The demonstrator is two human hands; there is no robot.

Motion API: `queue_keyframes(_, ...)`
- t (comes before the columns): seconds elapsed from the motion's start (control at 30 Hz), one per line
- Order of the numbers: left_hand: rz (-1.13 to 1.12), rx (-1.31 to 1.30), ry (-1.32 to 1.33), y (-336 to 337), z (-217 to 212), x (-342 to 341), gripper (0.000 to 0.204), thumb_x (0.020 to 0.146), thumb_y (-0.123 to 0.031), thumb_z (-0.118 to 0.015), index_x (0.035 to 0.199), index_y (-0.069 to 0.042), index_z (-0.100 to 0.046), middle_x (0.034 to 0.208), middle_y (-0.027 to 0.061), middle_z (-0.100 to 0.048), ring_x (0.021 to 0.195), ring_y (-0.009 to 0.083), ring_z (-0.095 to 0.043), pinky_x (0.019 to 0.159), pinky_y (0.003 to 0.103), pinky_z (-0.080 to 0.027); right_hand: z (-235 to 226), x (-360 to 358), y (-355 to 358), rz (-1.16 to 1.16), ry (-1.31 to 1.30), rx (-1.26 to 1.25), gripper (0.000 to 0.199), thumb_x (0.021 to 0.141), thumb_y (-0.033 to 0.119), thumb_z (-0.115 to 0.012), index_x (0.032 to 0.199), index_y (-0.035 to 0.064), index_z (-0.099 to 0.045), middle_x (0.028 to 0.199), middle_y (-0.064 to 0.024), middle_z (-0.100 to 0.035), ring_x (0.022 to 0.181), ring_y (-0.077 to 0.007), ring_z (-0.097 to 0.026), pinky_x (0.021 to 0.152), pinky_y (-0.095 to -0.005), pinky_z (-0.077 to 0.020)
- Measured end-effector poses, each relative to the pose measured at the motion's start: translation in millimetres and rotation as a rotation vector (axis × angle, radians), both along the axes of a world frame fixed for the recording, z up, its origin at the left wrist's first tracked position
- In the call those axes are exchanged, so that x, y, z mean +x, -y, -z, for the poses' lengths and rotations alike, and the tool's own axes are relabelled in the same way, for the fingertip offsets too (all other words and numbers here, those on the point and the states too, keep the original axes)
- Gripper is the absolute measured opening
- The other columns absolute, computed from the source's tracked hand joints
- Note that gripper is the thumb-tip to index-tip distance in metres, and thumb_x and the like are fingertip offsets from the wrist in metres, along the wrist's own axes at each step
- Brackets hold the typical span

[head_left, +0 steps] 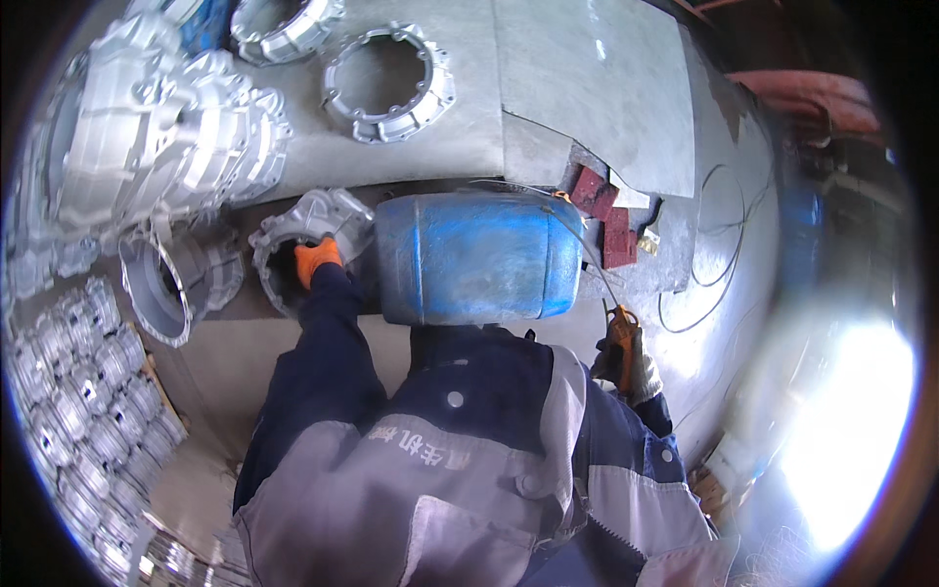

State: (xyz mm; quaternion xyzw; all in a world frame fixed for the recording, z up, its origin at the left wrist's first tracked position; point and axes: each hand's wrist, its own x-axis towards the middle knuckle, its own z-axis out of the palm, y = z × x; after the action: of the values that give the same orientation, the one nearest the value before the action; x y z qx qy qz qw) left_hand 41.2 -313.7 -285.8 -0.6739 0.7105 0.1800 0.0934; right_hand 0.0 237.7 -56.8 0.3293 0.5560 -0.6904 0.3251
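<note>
The ring-shaped housing casting (333,207) is of silver-grey metal, with a wide round opening and an uneven, lugged rim — it sits just left of the blue drum (479,259). A slender dark line (603,279) — hose or rod, I cannot tell — slants near the drum's right end.

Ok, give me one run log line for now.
Left hand: on metal ring | Right hand: at thin rod, grip unclear | Blue barrel: between hands

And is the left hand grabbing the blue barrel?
No, the orange-gloved left hand is on the silver metal ring to the left of the blue barrel.
</note>
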Motion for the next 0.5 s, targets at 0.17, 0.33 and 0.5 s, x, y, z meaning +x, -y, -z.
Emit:
queue_keyframes(0.17,0.599,-0.398,-0.39,-21,-36,-127,0.067,0.066,-0.039,-0.071,0.115,0.001,-0.05,0.114,0.0206,-0.057,0.106,0.0343,-0.054,0.091,0.039,-0.042,-4,33,-5,0.133,0.007,0.037,0.059,0.088,0.051,-0.05,0.126,0.0067,-0.045,0.1,-0.0082,-0.056,0.076,-0.0195,-0.058,0.064,-0.0294,-0.0481)
queue_keyframes(0.33,0.945,-0.262,-0.512,-40,-4,-265,0.073,0.064,-0.04,-0.073,0.117,0.003,-0.048,0.114,0.0206,-0.056,0.108,0.0333,-0.052,0.093,0.038,-0.041,-8,67,-1,0.259,0.025,0.074,0.059,0.088,0.051,-0.05,0.127,0.0066,-0.044,0.101,-0.0085,-0.056,0.076,-0.0196,-0.058,0.064,-0.0293,-0.048)
queue_keyframes(0.5,1.018,0.148,0.065,-43,43,-317,0.063,0.067,-0.045,-0.068,0.11,-0.003,-0.051,0.112,0.0186,-0.06,0.105,0.0332,-0.057,0.09,0.038,-0.044,-12,89,8,0.362,0.01,0.099,0.06,0.088,0.051,-0.05,0.127,0.0065,-0.043,0.101,-0.0087,-0.056,0.077,-0.0197,-0.058,0.064,-0.0293,-0.0479)
